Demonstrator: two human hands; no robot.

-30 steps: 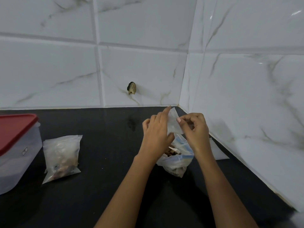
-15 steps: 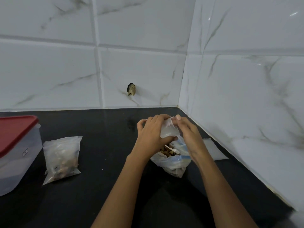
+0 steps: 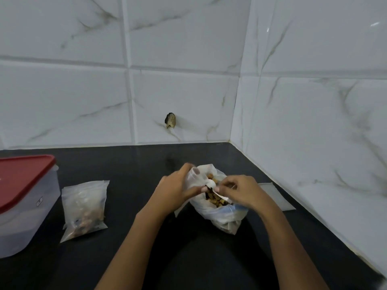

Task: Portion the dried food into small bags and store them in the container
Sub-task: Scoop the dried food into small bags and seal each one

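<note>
While the left hand (image 3: 176,189) grips the mouth of a small bag (image 3: 193,176), fingers curled round the plastic, the right hand (image 3: 243,190) pinches what looks like a white spoon (image 3: 212,183) over the big bag of dried food (image 3: 222,212) on the counter (image 3: 146,237). To fill cleanly, I'd hold the small bag's mouth wide and low over the big one, so spills drop back in. 1 filled bag (image 3: 84,208) lies just beside the lidded container (image 3: 27,206); a flat empty bag (image 3: 276,197) lies near the wall (image 3: 314,143).

container (image 3: 27,208) far left | filled bag (image 3: 84,208) beside it | open bag (image 3: 222,212) centre | flat bag (image 3: 277,198) behind-right
</note>
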